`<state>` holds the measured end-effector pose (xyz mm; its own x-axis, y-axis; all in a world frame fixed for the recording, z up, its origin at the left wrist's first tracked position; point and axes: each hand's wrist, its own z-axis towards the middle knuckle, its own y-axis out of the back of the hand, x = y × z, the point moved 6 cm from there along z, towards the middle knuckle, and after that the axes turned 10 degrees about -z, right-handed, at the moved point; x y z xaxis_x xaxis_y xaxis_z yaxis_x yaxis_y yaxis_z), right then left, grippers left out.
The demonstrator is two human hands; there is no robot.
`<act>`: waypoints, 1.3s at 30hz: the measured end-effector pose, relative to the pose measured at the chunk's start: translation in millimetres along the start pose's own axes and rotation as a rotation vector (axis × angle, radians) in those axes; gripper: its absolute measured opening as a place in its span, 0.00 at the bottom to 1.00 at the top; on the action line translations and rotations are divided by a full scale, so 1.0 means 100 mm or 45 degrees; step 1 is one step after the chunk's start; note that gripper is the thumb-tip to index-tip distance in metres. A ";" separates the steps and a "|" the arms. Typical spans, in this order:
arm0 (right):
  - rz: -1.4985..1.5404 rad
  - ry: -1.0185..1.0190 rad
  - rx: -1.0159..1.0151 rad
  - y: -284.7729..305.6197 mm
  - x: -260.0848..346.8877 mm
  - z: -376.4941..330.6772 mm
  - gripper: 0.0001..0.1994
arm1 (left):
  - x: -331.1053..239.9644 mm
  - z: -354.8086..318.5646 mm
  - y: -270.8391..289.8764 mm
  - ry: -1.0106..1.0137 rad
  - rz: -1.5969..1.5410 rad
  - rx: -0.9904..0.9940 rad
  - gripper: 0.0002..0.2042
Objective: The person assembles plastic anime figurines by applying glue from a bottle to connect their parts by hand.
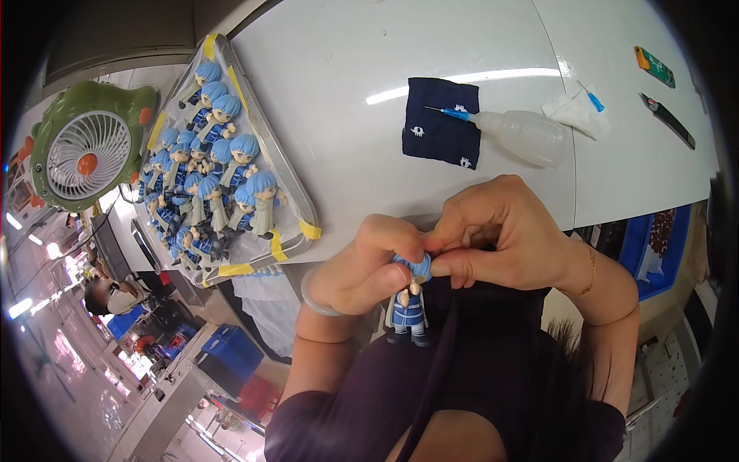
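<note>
A small blue-haired figurine (pixel 409 304) in a blue and white outfit hangs upright between my hands, close to my chest. My left hand (pixel 368 268) grips it around the body from the left. My right hand (pixel 496 231) pinches its blue head from the right with thumb and fingers. A grey tray (pixel 289 181) with yellow tape on its rim lies on the white table (pixel 369 54) at the left, and several similar blue-haired figurines (pixel 209 179) are piled in it.
A dark blue cloth (pixel 441 123) lies on the table with a clear squeeze bottle (pixel 523 135) with a blue needle tip beside it. A white wipe (pixel 576 110), a green strip (pixel 654 66) and a black knife (pixel 667 120) lie far right. A green fan (pixel 86 150) stands left.
</note>
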<state>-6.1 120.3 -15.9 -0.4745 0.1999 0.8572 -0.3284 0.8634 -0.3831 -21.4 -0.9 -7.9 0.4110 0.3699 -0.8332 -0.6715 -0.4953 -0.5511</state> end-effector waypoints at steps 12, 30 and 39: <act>-0.025 0.064 -0.026 -0.01 0.01 0.00 0.06 | 0.05 -0.04 0.01 -0.029 -0.085 -0.018 0.09; -0.107 0.299 -0.125 0.02 0.05 -0.02 0.09 | 0.07 0.00 0.06 0.184 0.006 -0.218 0.22; -0.222 0.397 -0.157 0.02 0.06 -0.05 0.09 | 0.06 0.09 -0.02 -0.061 -0.183 0.010 0.19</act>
<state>-6.0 125.7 -10.1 -0.1426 0.1601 0.9767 -0.2722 0.9424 -0.1942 -23.1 9.8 -11.7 0.4736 0.4737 -0.7425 -0.6126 -0.4286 -0.6641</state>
